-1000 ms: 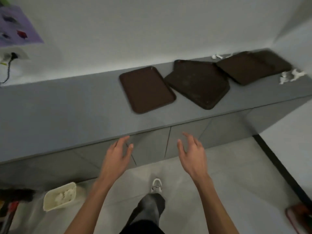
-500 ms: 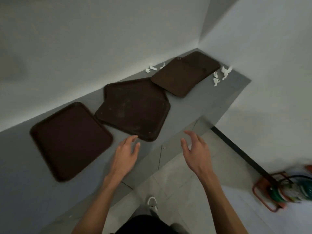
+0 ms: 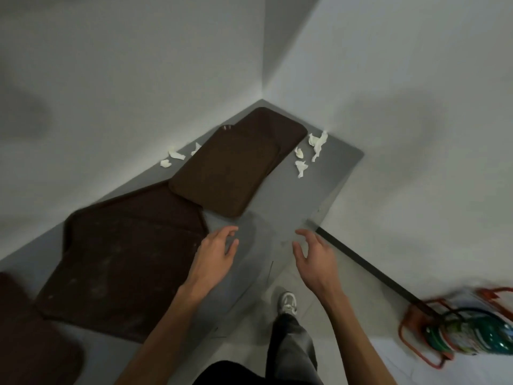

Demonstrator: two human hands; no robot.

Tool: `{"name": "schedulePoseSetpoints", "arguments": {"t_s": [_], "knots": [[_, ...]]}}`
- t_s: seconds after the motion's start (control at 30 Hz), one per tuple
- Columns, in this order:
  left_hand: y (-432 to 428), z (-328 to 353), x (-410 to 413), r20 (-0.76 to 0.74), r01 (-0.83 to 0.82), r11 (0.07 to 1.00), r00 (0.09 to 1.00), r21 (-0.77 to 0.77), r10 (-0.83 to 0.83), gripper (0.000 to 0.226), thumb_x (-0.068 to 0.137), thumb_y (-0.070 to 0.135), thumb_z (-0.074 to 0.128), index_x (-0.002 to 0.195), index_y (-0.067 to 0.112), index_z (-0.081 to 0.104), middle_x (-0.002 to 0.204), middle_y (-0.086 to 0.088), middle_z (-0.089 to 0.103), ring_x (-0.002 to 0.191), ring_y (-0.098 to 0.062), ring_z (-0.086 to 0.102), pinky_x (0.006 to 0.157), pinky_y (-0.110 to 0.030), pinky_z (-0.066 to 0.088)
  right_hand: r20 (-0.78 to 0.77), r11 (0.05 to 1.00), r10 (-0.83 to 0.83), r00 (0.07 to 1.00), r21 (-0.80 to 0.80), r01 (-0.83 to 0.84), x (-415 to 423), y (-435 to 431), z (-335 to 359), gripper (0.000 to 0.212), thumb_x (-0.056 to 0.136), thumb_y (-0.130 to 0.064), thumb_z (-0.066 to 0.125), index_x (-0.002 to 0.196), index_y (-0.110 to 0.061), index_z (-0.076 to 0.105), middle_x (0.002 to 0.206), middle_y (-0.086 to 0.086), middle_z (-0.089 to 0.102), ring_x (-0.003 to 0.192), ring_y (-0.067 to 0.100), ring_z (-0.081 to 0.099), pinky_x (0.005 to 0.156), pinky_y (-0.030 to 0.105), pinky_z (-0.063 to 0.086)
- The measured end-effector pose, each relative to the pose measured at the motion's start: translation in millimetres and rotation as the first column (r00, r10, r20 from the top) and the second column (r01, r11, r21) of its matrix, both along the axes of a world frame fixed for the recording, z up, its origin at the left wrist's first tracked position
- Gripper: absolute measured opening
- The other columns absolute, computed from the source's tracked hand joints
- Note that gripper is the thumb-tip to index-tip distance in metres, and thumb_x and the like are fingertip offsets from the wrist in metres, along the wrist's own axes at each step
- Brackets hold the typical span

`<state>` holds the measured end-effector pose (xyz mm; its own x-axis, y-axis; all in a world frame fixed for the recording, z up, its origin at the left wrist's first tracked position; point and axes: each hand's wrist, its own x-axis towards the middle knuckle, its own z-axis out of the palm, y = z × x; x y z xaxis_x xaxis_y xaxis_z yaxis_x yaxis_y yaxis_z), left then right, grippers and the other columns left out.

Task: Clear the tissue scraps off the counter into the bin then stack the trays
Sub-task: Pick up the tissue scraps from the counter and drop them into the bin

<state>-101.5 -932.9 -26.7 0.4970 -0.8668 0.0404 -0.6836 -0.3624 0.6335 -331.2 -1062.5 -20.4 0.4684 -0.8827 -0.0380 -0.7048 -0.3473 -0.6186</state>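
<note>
Nothing looks done yet; tissue scraps [image 3: 305, 154] lie on the surface [image 3: 330, 176]; trays [image 3: 230, 173] are spread out, not in one pile; left hand [image 3: 213, 254] and right hand [image 3: 316, 257] are loose, holding nothing

Light: dim, flat, indoor.
Shadows: broad soft grey patches on the walls [image 3: 111, 107]; a faint one on the counter [image 3: 280, 195] beside the left hand [image 3: 215, 255].
Blur: green cylinder [image 3: 469, 337] at lower right smeared; tray [image 3: 125, 262] edges soft; tissue scraps [image 3: 316, 143] fairly crisp.
Distortion: straight lines bend toward the borders.
</note>
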Motion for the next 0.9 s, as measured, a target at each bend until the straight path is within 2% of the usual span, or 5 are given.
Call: {"name": "schedulePoseSetpoints", "arguments": {"t_s": [0.2,0.33,0.5,0.7,0.9], "knots": [[-167,-15,5,-0.015,0.059,0.997,0.998,0.042,-0.058,0.033,0.096,0.026,0.058,0.128,0.018,0.064,0.113,-0.006,0.071,0.106,-0.03,0.067,0.094,-0.047,0.053,-0.03,0.998,0.057,0.998,0.022,-0.056,28,-158,-8,0.029,0.104,-0.035,0.057,0.132,-0.027,0.06,0.134,0.003,0.065,0.11,0.027,0.067,0.096,0.041,0.056],[-286,-12,2,-0.024,0.139,0.979,0.99,0.146,-0.137,0.038,0.102,0.021,0.056,0.14,0.016,0.056,0.136,-0.008,0.061,0.126,-0.029,0.054,0.11,-0.044,0.043,-0.061,0.995,0.083,0.995,-0.041,-0.085,45,-241,-7,0.03,0.103,-0.033,0.058,0.133,-0.027,0.061,0.132,0.003,0.067,0.108,0.029,0.068,0.091,0.042,0.058],[-396,-43,8,0.042,0.202,0.951,0.975,0.236,-0.218,0.041,0.102,0.02,0.058,0.142,0.02,0.053,0.144,-0.004,0.053,0.13,-0.027,0.054,0.107,-0.048,0.048,-0.065,0.989,0.126,0.99,-0.074,-0.13,68,-317,-8,0.032,0.103,-0.029,0.057,0.134,-0.024,0.061,0.134,0.005,0.066,0.115,0.029,0.066,0.094,0.04,0.055],[-393,-84,8,0.106,0.281,0.93,0.944,0.237,-0.313,0.046,0.104,0.047,0.043,0.134,0.019,0.063,0.138,-0.004,0.062,0.127,-0.021,0.056,0.105,-0.034,0.043,-0.078,0.978,0.203,0.976,-0.035,-0.206,121,-384,-18,0.028,0.1,-0.012,0.058,0.126,-0.016,0.067,0.124,0.013,0.069,0.107,0.035,0.068,0.09,0.04,0.055],[-345,-96,6,0.094,0.117,0.954,0.985,0.276,-0.148,0.014,0.088,0.031,0.062,0.098,0.029,0.072,0.108,0.011,0.068,0.104,-0.016,0.066,0.093,-0.04,0.052,-0.318,0.921,0.372,0.872,0.01,-0.389,175,-404,-60,0.038,0.098,0.003,0.047,0.133,-0.003,0.061,0.138,0.021,0.06,0.119,0.041,0.062,0.101,0.044,0.052]]}}
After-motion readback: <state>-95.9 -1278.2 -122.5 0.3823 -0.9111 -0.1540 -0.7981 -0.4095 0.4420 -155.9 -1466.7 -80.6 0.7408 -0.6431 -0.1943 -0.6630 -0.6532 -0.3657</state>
